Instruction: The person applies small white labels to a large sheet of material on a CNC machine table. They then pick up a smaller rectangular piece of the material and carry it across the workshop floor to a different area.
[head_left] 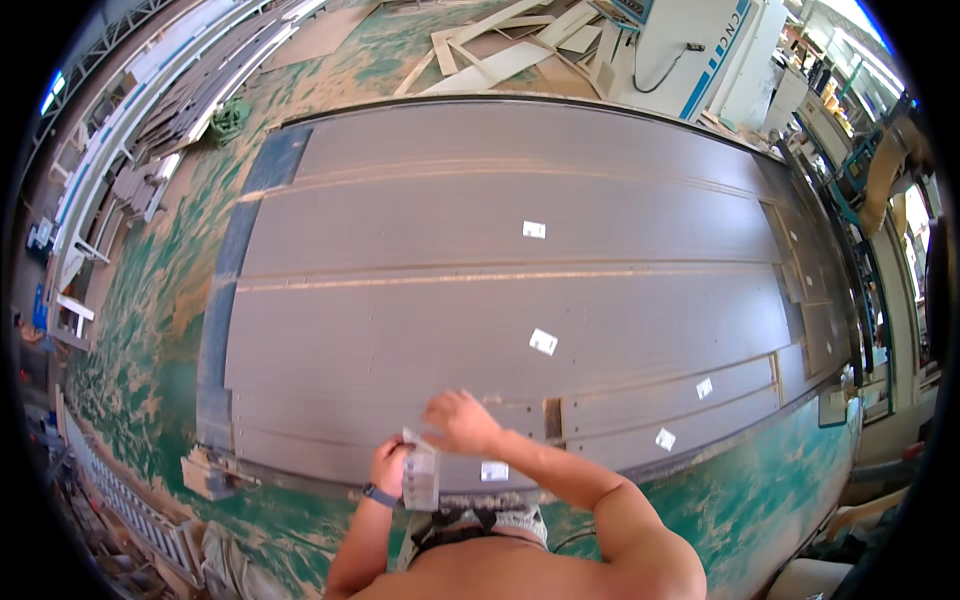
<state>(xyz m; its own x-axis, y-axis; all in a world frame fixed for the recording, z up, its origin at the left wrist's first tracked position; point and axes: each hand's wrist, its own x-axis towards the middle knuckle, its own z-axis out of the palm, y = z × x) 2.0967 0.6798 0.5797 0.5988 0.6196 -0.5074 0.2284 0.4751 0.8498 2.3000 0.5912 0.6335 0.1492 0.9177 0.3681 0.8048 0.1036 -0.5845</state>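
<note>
My left hand, with a dark watch on its wrist, is closed on a sheet of labels, whitish with rows of faint print, held upright by my waist. Just above and right of the sheet's top is my right hand, its fingers bent but apart; nothing shows in them. Below both hands lie large grey-brown panels cut by long pale grooves. White labels are stuck on them, one in the middle, one farther back and one close to my right forearm.
The panels rest on a wide machine bed with a dark left edge. A white machine cabinet stands at the back right, beside a heap of board offcuts. Dusty green floor surrounds the bed; racks with boards line the left.
</note>
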